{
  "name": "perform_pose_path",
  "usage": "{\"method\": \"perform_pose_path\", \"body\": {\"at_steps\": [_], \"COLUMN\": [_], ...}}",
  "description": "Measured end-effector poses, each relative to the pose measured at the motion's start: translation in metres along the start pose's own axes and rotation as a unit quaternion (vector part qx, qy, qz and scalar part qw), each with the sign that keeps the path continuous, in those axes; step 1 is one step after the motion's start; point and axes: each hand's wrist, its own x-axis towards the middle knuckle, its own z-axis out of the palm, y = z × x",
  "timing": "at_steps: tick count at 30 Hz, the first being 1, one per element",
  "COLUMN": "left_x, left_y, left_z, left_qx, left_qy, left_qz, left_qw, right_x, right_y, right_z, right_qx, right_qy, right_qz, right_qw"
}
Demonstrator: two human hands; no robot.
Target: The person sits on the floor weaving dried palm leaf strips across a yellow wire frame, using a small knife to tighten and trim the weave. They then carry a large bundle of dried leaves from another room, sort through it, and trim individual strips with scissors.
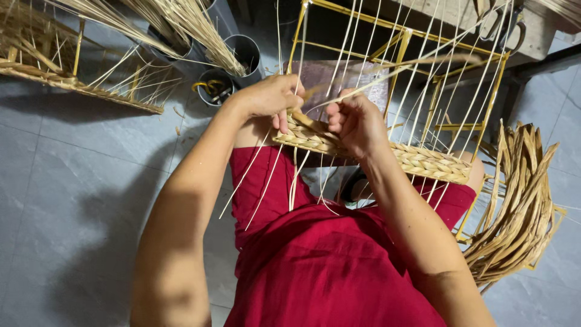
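Over a grey tiled floor (72,181), both hands sit at frame centre, the left hand (272,97) and right hand (357,124) each pinched shut on the woven band (423,160) along the yellow wire frame (393,54).

On the grey tiled floor (72,181) stand three grey cylindrical metal tubs (245,54); left, a half-woven straw frame (66,79); right, a loose straw bundle (520,200).
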Motion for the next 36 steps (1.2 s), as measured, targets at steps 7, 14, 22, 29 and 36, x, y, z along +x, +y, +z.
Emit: {"method": "perform_pose_path", "body": {"at_steps": [7, 14, 22, 29, 36], "left_x": [0.013, 0.019, 0.027, 0.013, 0.002], "left_y": [0.008, -0.007, -0.009, -0.01, -0.005], "left_z": [0.006, 0.0, 0.004, 0.01, 0.044], "left_qx": [0.106, -0.033, -0.024, -0.084, 0.009], "left_qy": [0.02, -0.035, -0.024, 0.127, 0.345], "left_qz": [-0.012, 0.039, 0.036, 0.08, 0.176], "left_qw": [0.994, 0.998, 0.999, 0.985, 0.922], "right_x": [-0.018, -0.03, -0.038, -0.034, -0.059], "right_y": [-0.039, -0.067, -0.067, -0.071, -0.066], "right_z": [0.013, 0.019, -0.003, -0.007, 0.0], "right_qx": [-0.617, -0.806, -0.838, -0.86, -0.795], "right_qy": [-0.033, -0.036, -0.081, -0.056, -0.037], "right_qz": [-0.272, -0.115, -0.107, 0.013, -0.284], "right_qw": [0.738, 0.58, 0.529, 0.508, 0.535]}}
